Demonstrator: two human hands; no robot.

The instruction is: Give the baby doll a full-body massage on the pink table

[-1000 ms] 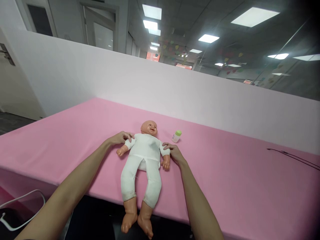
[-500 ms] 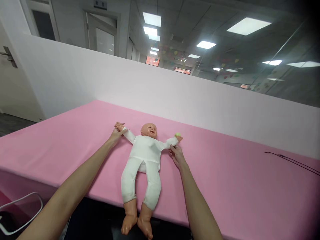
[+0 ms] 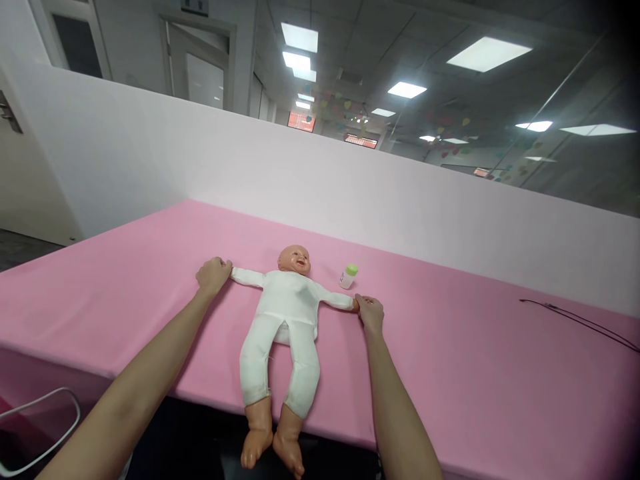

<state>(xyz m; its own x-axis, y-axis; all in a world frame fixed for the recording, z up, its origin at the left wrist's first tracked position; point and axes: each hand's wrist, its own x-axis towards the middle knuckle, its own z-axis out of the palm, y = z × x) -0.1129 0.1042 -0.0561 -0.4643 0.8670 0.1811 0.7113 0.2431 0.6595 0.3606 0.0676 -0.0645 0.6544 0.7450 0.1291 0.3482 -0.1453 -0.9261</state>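
A baby doll (image 3: 285,313) in a white cloth suit lies on its back on the pink-covered table, with plastic head, hands and feet. Its arms stretch straight out to both sides. My left hand (image 3: 214,277) is closed over the end of the doll's arm at the image left, hiding the doll's plastic hand. My right hand (image 3: 371,315) grips the doll's other hand (image 3: 356,305) at the image right. A small bottle (image 3: 348,276) with a green cap stands just above that arm, apart from my right hand.
The pink table cloth (image 3: 450,380) hangs over the near edge, and a pale partition wall (image 3: 310,180) runs along the far side. A thin black cable (image 3: 575,320) lies on the cloth at right. A white cable (image 3: 35,427) loops below the left edge.
Both doll arms have moved from raised, angled positions to straight out and flat at the sides. My hands have moved apart, and the bottle is no longer partly behind the doll's hand.
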